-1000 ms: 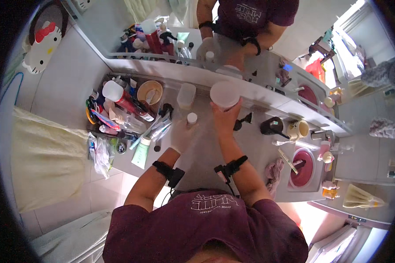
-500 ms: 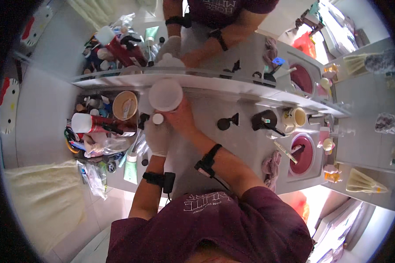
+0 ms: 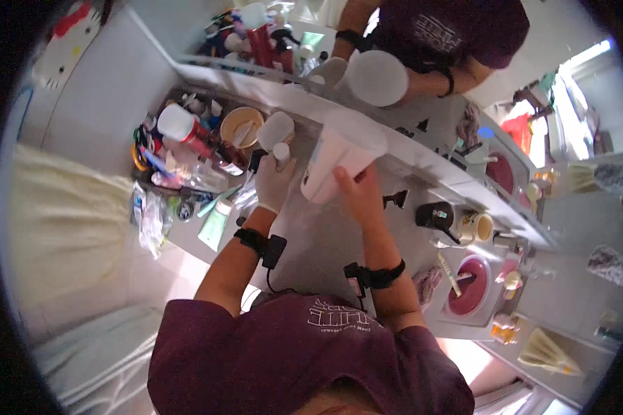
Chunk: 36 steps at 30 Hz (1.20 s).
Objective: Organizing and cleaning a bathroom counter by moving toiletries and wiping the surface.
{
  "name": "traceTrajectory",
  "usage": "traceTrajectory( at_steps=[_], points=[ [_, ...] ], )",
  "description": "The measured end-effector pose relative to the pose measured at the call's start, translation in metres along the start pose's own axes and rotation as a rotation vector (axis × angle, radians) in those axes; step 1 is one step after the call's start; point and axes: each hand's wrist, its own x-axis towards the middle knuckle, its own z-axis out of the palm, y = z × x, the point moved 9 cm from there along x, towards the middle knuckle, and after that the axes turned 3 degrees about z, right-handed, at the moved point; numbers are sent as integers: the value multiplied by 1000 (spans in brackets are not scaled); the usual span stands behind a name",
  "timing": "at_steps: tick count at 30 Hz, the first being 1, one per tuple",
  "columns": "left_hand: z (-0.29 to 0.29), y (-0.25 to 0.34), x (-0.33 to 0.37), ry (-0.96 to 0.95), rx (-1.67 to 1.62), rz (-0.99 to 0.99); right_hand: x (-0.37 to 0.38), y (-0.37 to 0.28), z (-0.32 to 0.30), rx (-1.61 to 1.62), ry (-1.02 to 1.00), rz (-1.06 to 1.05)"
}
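My right hand [image 3: 360,190] grips a large white plastic cup [image 3: 332,169] by its side, thumb across the near wall. The cup is tilted, its wide round end toward the mirror. My left hand [image 3: 275,185], in a pale glove, is closed around a small bottle with a white round cap [image 3: 281,151]; the glove hides the bottle's body. Just beyond that cap stands a translucent white tub [image 3: 275,129]; whether the glove touches it I cannot tell. A tan round bowl [image 3: 242,127] with a small packet inside sits left of the tub.
Red bottles with a white cap [image 3: 176,122], plastic bags [image 3: 151,218] and a green tube [image 3: 216,225] crowd the left. A mirror [image 3: 429,145] runs along the back. To the right are a black cup [image 3: 435,216], a beige mug [image 3: 475,227] and a pink basin [image 3: 468,287] in the sink.
My right hand has moved right with the large cup, away from my left hand, and tipped it. The translucent tub has come into view. The whole view has turned and shifted.
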Motion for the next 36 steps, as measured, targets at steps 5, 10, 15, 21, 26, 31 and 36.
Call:
traceTrajectory(
  at_steps=[5, 10, 15, 21, 26, 31, 36],
  points=[
    [4, 5, 3, -50, 40, -49, 10, 7, -7, -55, -51, -151],
    [18, -4, 11, -108, 86, -80, 37, 50, 8, -197, 44, -280],
    [10, -5, 3, -84, 119, 4, 24, 31, 8, -258, 275, -400],
    [-11, 23, -8, -88, 29, -1, -54, 82, -39, -679, 105, 126],
    [-6, 14, -19, -86, -63, 61, -94, 105, -124, -817, 323, 280],
    [-12, 27, -29, -125, -44, 70, -65, 102, -128, -838, 468, -285],
    [-20, 18, -40, -130, 4, 129, -16, 118, -103, -872, 333, -204]
  ],
)
